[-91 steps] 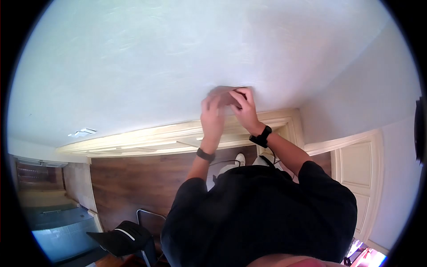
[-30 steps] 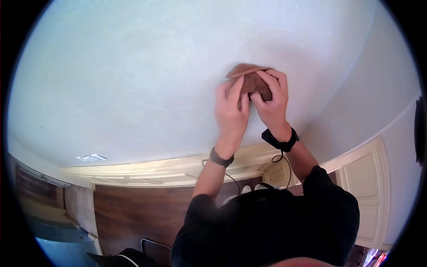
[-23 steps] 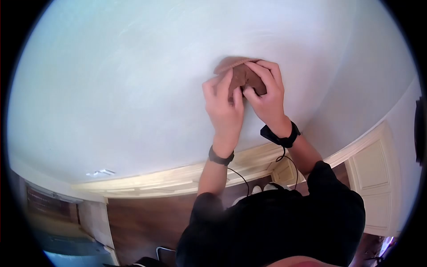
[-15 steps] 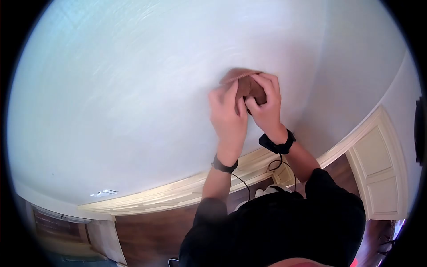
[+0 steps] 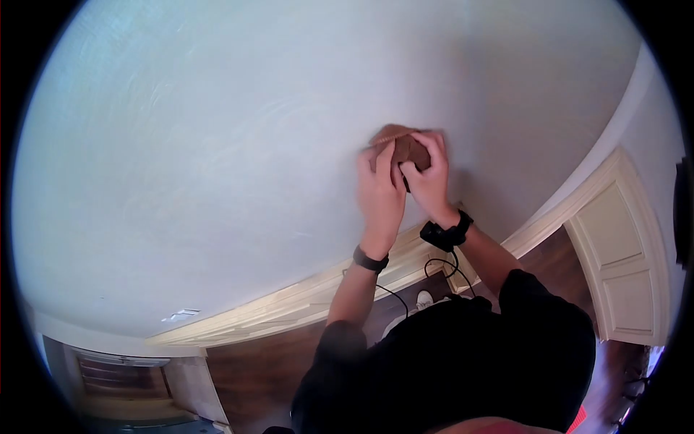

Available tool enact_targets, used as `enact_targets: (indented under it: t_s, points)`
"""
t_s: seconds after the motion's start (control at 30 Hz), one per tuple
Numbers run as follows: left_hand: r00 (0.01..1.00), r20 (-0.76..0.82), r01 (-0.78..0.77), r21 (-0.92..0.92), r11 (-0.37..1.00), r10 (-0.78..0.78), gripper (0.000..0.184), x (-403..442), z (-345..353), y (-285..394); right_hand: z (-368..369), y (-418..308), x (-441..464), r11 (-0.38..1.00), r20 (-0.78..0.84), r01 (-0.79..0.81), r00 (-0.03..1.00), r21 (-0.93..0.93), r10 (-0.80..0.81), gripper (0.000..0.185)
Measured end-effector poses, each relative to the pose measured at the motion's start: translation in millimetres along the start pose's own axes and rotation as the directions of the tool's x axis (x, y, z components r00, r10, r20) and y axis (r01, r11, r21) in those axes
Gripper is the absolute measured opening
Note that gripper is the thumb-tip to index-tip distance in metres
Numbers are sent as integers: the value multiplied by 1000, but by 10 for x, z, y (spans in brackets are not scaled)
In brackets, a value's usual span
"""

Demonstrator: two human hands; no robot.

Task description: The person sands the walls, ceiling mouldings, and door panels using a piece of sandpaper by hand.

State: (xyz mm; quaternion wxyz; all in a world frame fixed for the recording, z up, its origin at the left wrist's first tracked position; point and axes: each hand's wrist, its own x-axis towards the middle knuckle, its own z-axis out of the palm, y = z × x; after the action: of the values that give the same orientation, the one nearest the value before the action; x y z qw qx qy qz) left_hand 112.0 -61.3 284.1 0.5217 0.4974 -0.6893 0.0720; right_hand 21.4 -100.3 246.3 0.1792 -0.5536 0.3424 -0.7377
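A brown cloth point(image 5: 410, 150), bunched up and with a ribbed-looking edge, is held between both hands in front of the pale wall point(image 5: 217, 166). My left hand point(image 5: 381, 192) grips its left side, fingers pointing up. On the right side, my right hand point(image 5: 432, 177) curls over the cloth with its thumb near the middle. The hands are close together, and the cloth appears to be against the wall. Its underside and some fingertips are hidden.
Black bands circle both wrists; a small black box point(image 5: 437, 236) with a looping cable point(image 5: 428, 269) hangs at the right one. Cream baseboard point(image 5: 267, 307) runs along the wall's foot above dark wood floor point(image 5: 271, 372). A cream panelled door point(image 5: 614, 239) stands at right, a wall outlet point(image 5: 181, 315) lower left.
The view has shifted, showing more floor and a white shoe. Both hands, still holding the cloth, appear a little lower in the picture, with the grip much the same.
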Motion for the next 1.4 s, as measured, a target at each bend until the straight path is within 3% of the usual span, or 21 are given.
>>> enact_targets:
  t_s: [0.17, 0.33, 0.53, 0.63, 0.67, 0.73, 0.77, 0.8, 0.83, 0.9, 1.03, 1.13, 1.23, 1.4]
  points:
    - [994, -109, -9, -30, 999, 6, 43, 286, 106, 192, -101, -249, 465, 998, 21, 62, 998, -33, -61, 39]
    - [999, -41, -34, 47, 998, 36, 40, 43, 233, 51, -225, -2, 214, 997, 42, 39, 998, -62, -36, 42]
    - [986, 136, 84, 89, 992, -96, 37, -860, 684, -342, -494, 713, -673, 967, 161, -205, 960, -151, 228, 45]
    - [929, 281, 217, 117, 969, -242, 35, -1415, 854, -533, -696, 996, -1140, 873, 276, -426, 832, -239, 481, 44]
    - [893, 334, 270, 138, 953, -301, 34, -1593, 920, -600, -786, 1115, -1286, 845, 316, -435, 791, -310, 523, 45]
    - [794, 428, 379, 207, 902, -432, 34, -1950, 1041, -751, -928, 1368, -1581, 787, 383, -431, 702, -442, 600, 47]
    - [735, 473, 415, 253, 874, -486, 35, -2117, 1127, -825, -994, 1578, -1778, 842, 397, -329, 768, -428, 503, 47]
    - [675, 512, 436, 304, 847, -532, 35, -2262, 1258, -892, -1089, 1676, -1833, 823, 418, -335, 737, -458, 532, 48]
    - [718, 479, 413, 291, 863, -505, 37, -2352, 1286, -906, -1095, 1722, -1862, 808, 435, -335, 709, -486, 555, 48]
    - [667, 482, 434, 369, 822, -568, 36, -2538, 1311, -942, -1075, 1780, -2000, 756, 463, -342, 627, -558, 626, 52]
    - [688, 443, 421, 401, 814, -575, 31, -2722, 1383, -1118, -1021, 1927, -2133, 754, 510, -259, 601, -604, 615, 49]
    - [582, 446, 435, 536, 724, -680, 28, -2733, 1270, -1121, -925, 1881, -2193, 783, 535, -236, 615, -576, 579, 49]
    - [550, 384, 432, 629, 646, -742, 25, -2728, 1126, -1193, -655, 1868, -2352, 815, 571, -181, 631, -550, 525, 47]
    - [514, 419, 393, 661, 640, -749, 29, -2879, 907, -1430, -464, 1696, -2388, 806, 647, -208, 501, -555, 575, 44]
